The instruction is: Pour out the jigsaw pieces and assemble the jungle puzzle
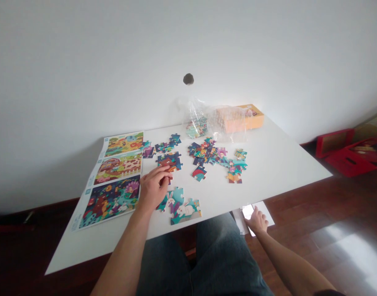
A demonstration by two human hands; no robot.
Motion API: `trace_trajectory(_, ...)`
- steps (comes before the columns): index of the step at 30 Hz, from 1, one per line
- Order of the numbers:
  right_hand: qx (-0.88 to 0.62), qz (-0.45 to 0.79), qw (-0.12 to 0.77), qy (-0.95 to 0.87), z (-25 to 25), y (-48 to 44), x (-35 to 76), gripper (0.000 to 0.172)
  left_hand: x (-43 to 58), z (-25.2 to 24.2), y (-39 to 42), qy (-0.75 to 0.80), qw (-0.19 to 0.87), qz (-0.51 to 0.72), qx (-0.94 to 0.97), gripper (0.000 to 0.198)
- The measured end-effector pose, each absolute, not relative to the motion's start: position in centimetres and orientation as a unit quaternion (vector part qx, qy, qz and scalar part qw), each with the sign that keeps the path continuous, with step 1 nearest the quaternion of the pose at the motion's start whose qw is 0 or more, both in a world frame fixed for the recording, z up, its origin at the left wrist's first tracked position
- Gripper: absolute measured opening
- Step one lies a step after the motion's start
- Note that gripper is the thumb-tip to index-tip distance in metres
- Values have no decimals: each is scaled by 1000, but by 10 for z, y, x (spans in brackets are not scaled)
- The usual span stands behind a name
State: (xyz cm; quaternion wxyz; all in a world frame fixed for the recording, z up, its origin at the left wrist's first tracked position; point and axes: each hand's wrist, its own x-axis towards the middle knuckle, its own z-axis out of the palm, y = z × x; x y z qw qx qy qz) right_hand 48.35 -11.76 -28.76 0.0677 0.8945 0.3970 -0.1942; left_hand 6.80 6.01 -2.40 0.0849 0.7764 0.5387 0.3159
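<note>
My left hand (154, 183) rests on the white table with its fingertips on joined puzzle pieces (168, 159) that show a brown bear. Its fingers lie over the lower edge of these pieces and hide part of them. Just below is a joined group of rabbit pieces (183, 206). My right hand (257, 220) is out past the table's front edge, at a bright white rectangle (248, 211) that looks like a lit screen. One finger or the thumb reaches onto it, and the others are loosely bent. Loose puzzle pieces (203, 152) lie in a pile near the middle.
A picture sheet (114, 176) with three scenes lies on the left. Clear plastic bags (196, 119), one holding pieces, stand at the back beside an orange box (254, 119). The white table (281, 168) ends close to my knees. Red boxes (345, 156) are at far right.
</note>
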Motion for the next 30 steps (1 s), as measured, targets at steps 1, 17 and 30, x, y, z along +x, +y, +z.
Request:
trace_trajectory(1, 894, -195, 64, 399, -283, -118, 484, 83, 68, -24, 60, 538, 85, 316, 777, 22)
trace_trajectory(17, 577, -37, -410, 705, -18, -89, 404, 15, 67, -22, 54, 525, 68, 310, 790, 23)
trace_trajectory(30, 666, -25, -320, 673, 16, 4, 379, 30, 72, -19, 45, 554, 74, 309, 769, 26)
